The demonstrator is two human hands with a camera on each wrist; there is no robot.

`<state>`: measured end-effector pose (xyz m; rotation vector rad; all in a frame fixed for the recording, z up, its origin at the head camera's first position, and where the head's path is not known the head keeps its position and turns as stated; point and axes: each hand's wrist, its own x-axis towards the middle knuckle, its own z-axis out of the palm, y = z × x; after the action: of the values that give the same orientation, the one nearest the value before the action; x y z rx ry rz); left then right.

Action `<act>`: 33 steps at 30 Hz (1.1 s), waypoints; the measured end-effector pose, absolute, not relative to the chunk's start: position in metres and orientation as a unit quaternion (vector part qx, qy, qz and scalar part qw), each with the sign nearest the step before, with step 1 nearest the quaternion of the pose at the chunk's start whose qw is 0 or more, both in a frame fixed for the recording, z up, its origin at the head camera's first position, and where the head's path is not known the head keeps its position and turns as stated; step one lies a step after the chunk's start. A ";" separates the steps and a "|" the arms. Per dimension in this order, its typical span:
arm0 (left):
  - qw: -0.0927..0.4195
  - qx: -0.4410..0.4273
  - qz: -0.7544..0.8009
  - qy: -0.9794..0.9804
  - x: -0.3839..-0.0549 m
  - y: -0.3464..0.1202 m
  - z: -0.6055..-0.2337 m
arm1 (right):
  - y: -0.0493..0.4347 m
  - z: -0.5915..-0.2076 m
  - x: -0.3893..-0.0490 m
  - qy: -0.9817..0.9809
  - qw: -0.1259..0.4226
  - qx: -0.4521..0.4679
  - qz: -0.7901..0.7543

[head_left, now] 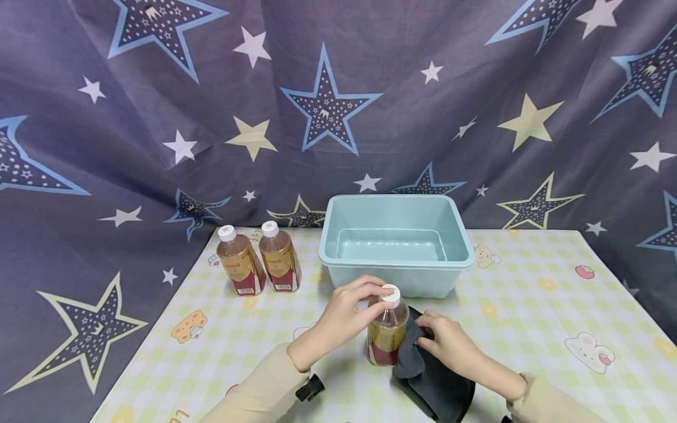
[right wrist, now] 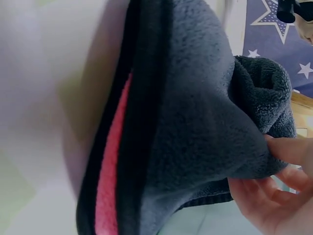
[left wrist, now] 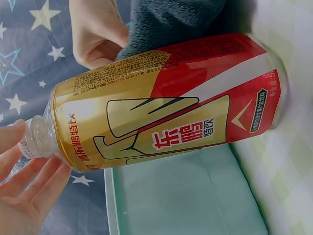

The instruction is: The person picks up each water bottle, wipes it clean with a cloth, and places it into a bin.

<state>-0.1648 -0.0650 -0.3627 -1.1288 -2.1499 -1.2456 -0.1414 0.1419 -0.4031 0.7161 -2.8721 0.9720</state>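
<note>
A drink bottle (head_left: 385,338) with a gold and red label stands upright on the table in front of the basin. My left hand (head_left: 346,311) holds it at the white cap and neck, thumb on one side and fingers on the other, as the left wrist view shows. Bunched in my right hand (head_left: 449,343) is a dark grey cloth (right wrist: 195,107), pinched between thumb and fingers. Part of the cloth lies against the bottle's right side, while the rest drapes down onto the table. In the right wrist view a pink strip (right wrist: 111,161) shows along its black edging.
Two similar bottles, one at the far left (head_left: 242,267) and one beside it (head_left: 282,261), stand upright at the table's back left. Behind my hands sits a light blue plastic basin (head_left: 391,276). A star-patterned curtain (head_left: 328,100) hangs along the back edge of the checked tablecloth (head_left: 529,329).
</note>
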 end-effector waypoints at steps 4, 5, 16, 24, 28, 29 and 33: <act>0.202 -0.405 -0.448 -0.771 -0.165 -0.065 -0.364 | 0.142 -0.409 -0.141 -0.925 -0.001 0.233 0.300; 0.201 -0.405 -0.450 -0.770 -0.165 -0.065 -0.364 | 0.142 -0.411 -0.142 -0.926 -0.004 0.233 0.296; 0.197 -0.406 -0.449 -0.771 -0.164 -0.065 -0.363 | 0.139 -0.428 -0.142 -0.943 0.016 0.236 0.235; 0.200 -0.406 -0.449 -0.770 -0.165 -0.066 -0.363 | 0.140 -0.427 -0.142 -0.939 0.022 0.243 0.243; 0.201 -0.407 -0.447 -0.771 -0.165 -0.066 -0.364 | 0.142 -0.420 -0.141 -0.933 0.009 0.243 0.266; 0.202 -0.407 -0.448 -0.770 -0.165 -0.066 -0.364 | 0.142 -0.417 -0.140 -0.930 0.006 0.243 0.275; 0.202 -0.409 -0.447 -0.770 -0.165 -0.066 -0.363 | 0.145 -0.404 -0.138 -0.920 0.012 0.247 0.303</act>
<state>-0.1651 -0.0658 -0.3634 -1.1419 -2.1485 -1.2466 -0.1380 0.1447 -0.4045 0.7698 -2.8700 0.9453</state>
